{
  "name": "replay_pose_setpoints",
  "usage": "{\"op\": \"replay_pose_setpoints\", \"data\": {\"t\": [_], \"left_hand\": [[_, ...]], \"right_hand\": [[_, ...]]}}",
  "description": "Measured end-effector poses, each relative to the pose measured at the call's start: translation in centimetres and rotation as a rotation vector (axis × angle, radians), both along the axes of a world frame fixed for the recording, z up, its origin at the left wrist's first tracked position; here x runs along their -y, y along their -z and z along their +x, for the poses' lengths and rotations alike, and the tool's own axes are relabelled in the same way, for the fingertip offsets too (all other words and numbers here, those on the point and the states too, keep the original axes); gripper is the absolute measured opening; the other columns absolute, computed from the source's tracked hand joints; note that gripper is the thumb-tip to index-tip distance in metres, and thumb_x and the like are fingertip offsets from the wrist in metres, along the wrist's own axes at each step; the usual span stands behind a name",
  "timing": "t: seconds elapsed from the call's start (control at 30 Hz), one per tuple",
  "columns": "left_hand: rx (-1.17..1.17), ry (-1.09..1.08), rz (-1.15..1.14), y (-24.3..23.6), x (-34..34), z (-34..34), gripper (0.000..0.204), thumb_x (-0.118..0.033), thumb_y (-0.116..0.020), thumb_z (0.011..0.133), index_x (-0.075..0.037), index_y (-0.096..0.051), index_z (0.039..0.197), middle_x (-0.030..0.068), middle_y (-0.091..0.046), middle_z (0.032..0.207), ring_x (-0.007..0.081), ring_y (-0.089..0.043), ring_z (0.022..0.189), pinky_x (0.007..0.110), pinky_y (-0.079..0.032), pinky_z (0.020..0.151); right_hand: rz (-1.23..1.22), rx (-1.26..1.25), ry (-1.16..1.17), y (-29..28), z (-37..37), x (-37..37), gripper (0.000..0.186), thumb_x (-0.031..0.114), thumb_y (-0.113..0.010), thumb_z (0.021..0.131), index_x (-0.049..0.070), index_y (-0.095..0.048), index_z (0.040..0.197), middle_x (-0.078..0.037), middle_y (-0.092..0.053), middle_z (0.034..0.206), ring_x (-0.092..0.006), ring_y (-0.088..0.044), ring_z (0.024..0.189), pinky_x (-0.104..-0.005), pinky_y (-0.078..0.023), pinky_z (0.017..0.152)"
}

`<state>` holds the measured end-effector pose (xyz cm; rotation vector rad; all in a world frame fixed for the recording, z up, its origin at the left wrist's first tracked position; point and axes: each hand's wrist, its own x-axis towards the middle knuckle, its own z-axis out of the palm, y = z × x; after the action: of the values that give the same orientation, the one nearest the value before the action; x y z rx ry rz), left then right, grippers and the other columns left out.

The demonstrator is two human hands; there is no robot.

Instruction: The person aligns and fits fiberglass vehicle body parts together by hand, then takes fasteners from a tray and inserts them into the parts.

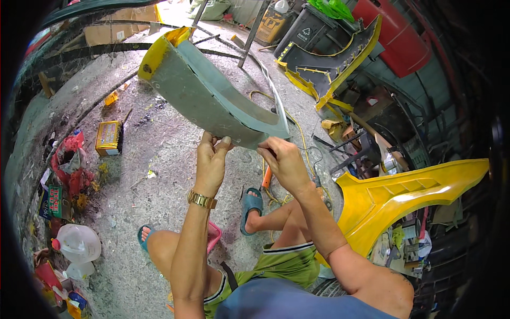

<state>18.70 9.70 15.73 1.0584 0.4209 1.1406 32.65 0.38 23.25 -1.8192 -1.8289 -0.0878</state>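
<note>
A curved grey car body panel (pixel 186 93) with a yellow far end is held up in front of me, tilted from upper left to lower right. My left hand (pixel 212 162) pinches its near lower edge between thumb and fingers. Farther right, my right hand (pixel 284 162) is closed at the same edge near the panel's right end, with bent fingers. The fingertips of both hands are partly hidden against the panel. A gold watch (pixel 202 199) is on my left wrist.
A yellow fender (pixel 393 196) stands at the right, and a yellow-and-black body part (pixel 334 61) lies far right. Cables and an orange-handled tool (pixel 266 177) are on the floor beyond my feet. A yellow box (pixel 108 138), red plastic (pixel 71 154) and a clear jug (pixel 79 243) lie left.
</note>
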Motion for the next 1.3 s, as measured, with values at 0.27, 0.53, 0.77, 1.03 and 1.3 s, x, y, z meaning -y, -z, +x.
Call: {"op": "replay_pose_setpoints", "data": {"t": [0.27, 0.53, 0.77, 1.03, 1.3], "left_hand": [[0.002, -0.029, 0.017, 0.4, -0.5, -0.6, 0.034, -0.005, -0.051, 0.091, 0.004, -0.046, 0.123, 0.0115, -0.058, 0.111, 0.0164, -0.059, 0.097, 0.03, -0.051, 0.085], [0.03, 0.002, -0.011, -1.0, 1.3, -0.7, 0.051, -0.016, -0.069, 0.083, 0.004, -0.045, 0.123, 0.0104, -0.058, 0.108, 0.0131, -0.058, 0.093, 0.024, -0.048, 0.082], [-0.117, -0.181, -0.168, 0.9, 1.2, -0.1, 0.054, -0.035, -0.072, 0.082, 0.004, -0.048, 0.111, 0.0112, -0.058, 0.104, 0.0159, -0.059, 0.089, 0.03, -0.054, 0.071], [-0.134, -0.341, -0.233, 2.2, -0.3, -0.6, 0.05, -0.038, -0.071, 0.083, 0.0, -0.052, 0.109, 0.0097, -0.058, 0.103, 0.0157, -0.059, 0.086, 0.031, -0.053, 0.069], [-0.183, -0.252, -0.199, 3.1, 0.2, -1.3, 0.048, -0.036, -0.07, 0.084, 0.001, -0.053, 0.109, 0.009, -0.06, 0.099, 0.0129, -0.058, 0.085, 0.028, -0.052, 0.07]], "right_hand": [[0.038, -0.156, 0.167, 2.4, -1.6, 0.1, 0.02, 0.015, -0.067, 0.085, 0.003, -0.053, 0.08, -0.006, -0.051, 0.049, -0.0145, -0.05, 0.042, -0.0307, -0.038, 0.044], [0.213, -0.245, 0.204, 5.8, -2.2, 0.3, 0.015, 0.011, -0.067, 0.085, 0.004, -0.053, 0.085, -0.004, -0.054, 0.054, -0.0082, -0.051, 0.046, -0.0258, -0.04, 0.043], [0.239, -0.558, 0.131, 5.8, -5.4, 3.5, 0.014, 0.005, -0.067, 0.079, 0.003, -0.054, 0.084, -0.007, -0.062, 0.064, -0.0126, -0.061, 0.053, -0.026, -0.048, 0.05], [0.05, -1.291, 0.088, 10.0, -0.7, 5.3, 0.009, 0.009, -0.061, 0.083, 0.007, -0.054, 0.088, -0.007, -0.062, 0.08, -0.0129, -0.061, 0.068, -0.0251, -0.048, 0.053], [0.009, -1.924, 0.046, 12.4, 3.6, 4.8, 0.006, 0.014, -0.054, 0.085, 0.009, -0.053, 0.087, -0.008, -0.059, 0.08, -0.0139, -0.054, 0.064, -0.0256, -0.041, 0.05]]}}
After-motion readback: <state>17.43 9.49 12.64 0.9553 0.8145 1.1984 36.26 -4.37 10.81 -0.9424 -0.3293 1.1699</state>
